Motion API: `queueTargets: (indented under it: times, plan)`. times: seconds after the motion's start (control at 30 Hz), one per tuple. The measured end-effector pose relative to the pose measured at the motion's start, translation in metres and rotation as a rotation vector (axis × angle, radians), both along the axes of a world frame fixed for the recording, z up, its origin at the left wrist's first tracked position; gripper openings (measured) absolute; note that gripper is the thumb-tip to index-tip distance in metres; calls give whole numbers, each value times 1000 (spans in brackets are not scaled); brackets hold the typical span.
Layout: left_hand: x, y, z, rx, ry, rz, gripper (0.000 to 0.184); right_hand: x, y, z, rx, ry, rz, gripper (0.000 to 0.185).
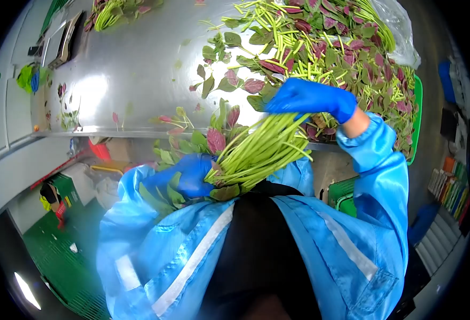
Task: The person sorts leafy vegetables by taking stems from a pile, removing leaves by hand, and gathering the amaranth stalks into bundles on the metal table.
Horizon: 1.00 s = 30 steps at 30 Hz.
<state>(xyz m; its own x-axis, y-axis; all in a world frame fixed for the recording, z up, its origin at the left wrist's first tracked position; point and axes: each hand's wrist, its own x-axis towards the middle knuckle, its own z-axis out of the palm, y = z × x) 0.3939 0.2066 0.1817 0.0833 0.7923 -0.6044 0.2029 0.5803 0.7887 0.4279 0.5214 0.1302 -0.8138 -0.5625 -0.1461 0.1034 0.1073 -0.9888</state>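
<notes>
A bunch of amaranth greens (261, 144) with long pale-green stems lies across the front of my body, its green and purple leaves to the left. My left hand (189, 176), in a blue glove, is wrapped round its leafy part. Above the stems is my right hand (309, 98), also blue-gloved, with its fingers curled together and slightly blurred. Whether a stem or leaf is between those fingers is hidden. Just beyond my right hand spreads a large heap of loose amaranth (325, 53) on the metal table (144, 69).
Another amaranth bunch (109, 16) lies at the table's far left. A scale-like device (64, 40) stands at the left edge. Clear plastic (397, 32) and a green crate rim (418, 117) border the heap at right. A green crate (344, 194) sits below the table.
</notes>
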Motion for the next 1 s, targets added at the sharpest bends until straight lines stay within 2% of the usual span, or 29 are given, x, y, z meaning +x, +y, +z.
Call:
queueTargets:
  times: [0.03, 0.07, 0.1, 0.17, 0.2, 0.27, 0.33, 0.4, 0.43, 0.47, 0.5, 0.57, 0.63, 0.67, 0.7, 0.73, 0.77, 0.87, 0.97, 1.0]
  plan:
    - [1, -3, -1, 2, 77, -17, 59, 8, 17, 5, -8, -256, -166, 39]
    - [11, -17, -20, 26, -115, 208, 56, 9, 44, -5, -15, -286, -184, 37]
    - [13, -17, -23, 123, -146, 231, 55, 6, 69, -18, -23, -315, -204, 35]
    - [15, -14, -25, 241, -190, 239, 54, 1, 89, -36, 623, -396, -414, 28]
    - [15, -12, -24, 259, -206, 224, 54, 3, 91, -36, 902, -166, -375, 27]
    - [6, -2, -8, 136, -219, 112, 58, 10, 90, -13, 1422, 324, -282, 32]
    - [-4, 25, 31, 31, -87, 53, 56, -4, 73, 12, 1195, 852, -453, 48]
    - [-6, 33, 39, -56, -13, -28, 55, -16, 36, 49, 705, 736, -468, 47]
    - [-5, 26, 29, -89, -6, -74, 56, -14, 21, 56, 460, 435, -411, 47]
    - [-5, 21, 20, -119, 1, -119, 57, -13, 10, 65, 408, 362, -316, 48]
    - [-5, 20, 14, -8, 4, -100, 56, -17, 6, 62, 381, 509, -256, 50]
    - [-1, 13, 5, 201, 3, -49, 54, -23, -5, 87, 260, 404, -181, 51]
    - [5, 14, 10, 78, 37, 20, 54, -26, -33, 94, 288, 381, 90, 51]
    - [3, 20, 23, -3, 85, 11, 54, -22, -48, 86, 308, 259, 221, 63]
    - [3, 23, 30, -84, 130, 6, 54, -20, -55, 79, 396, 164, 377, 67]
    - [-2, 20, 21, -52, 146, -120, 54, -19, -62, 74, 483, 67, 538, 72]
    - [-2, 18, 20, -40, 169, -130, 55, -18, -67, 68, 568, -31, 701, 76]
    - [1, 12, 19, -5, 207, -89, 56, 10, -49, 47, 276, -219, 635, 82]
    - [2, 9, 20, 42, 156, 17, 57, 46, -54, 16, 144, 59, 361, 84]
    - [-1, 7, 17, 66, 117, 29, 57, 49, -57, 17, 180, 58, 355, 86]
